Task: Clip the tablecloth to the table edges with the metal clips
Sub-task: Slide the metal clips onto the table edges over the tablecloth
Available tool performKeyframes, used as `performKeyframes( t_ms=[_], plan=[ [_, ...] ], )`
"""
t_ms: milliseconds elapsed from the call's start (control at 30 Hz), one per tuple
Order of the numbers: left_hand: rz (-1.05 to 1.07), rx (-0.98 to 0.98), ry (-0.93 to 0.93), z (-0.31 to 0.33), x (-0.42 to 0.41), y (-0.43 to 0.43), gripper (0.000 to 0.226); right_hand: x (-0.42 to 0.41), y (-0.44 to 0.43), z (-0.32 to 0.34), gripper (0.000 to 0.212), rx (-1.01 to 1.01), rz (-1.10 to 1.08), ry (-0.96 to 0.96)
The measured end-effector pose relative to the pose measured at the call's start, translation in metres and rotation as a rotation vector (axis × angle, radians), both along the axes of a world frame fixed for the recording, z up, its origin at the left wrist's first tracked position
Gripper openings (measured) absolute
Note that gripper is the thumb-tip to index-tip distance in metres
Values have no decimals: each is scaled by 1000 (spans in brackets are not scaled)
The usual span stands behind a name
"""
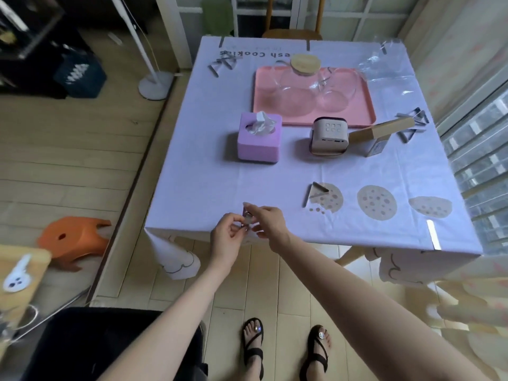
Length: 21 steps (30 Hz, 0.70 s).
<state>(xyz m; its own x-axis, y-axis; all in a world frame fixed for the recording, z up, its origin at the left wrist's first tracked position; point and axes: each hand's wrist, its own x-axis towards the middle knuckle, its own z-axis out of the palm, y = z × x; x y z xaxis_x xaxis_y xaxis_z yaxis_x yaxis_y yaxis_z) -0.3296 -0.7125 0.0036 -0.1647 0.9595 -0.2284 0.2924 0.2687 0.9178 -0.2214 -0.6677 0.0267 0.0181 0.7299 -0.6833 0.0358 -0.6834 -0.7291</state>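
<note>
Pinch grip: left hand and right hand hold one small shiny metal clip above the tablecloth.

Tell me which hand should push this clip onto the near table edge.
Left, probably. Both hands pinch the metal clip, but the left hand sits at the near edge of the tablecloth, placed to push inward; the right hand reaches over the top.

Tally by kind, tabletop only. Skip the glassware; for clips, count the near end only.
Pink tray: 1
Tissue box: 1
Beige cube device: 1
Cardboard box: 1
Clear plastic bag: 1
Metal clips: 3 (held clip, loose clip, fitted clip)
Total: 8
</note>
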Motion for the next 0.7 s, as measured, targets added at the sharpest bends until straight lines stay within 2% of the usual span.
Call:
performKeyframes(
  t_ms=[200, 333, 500, 700],
  plan=[
    [21, 81, 130, -4, -47, -12, 18, -52, 1, 3, 16, -104, 69, 128],
    [62, 115, 190, -15, -77, -17, 20, -82, -1, 2, 17, -150, 101, 162],
    [85, 170, 215, -26, -102, -28, 23, -109, -6, -14, 5, -258, 35, 251],
    [31, 237, 274, -38, -116, -32, 30, -120, -4, -28, 4, -334, -23, 266]
  ],
)
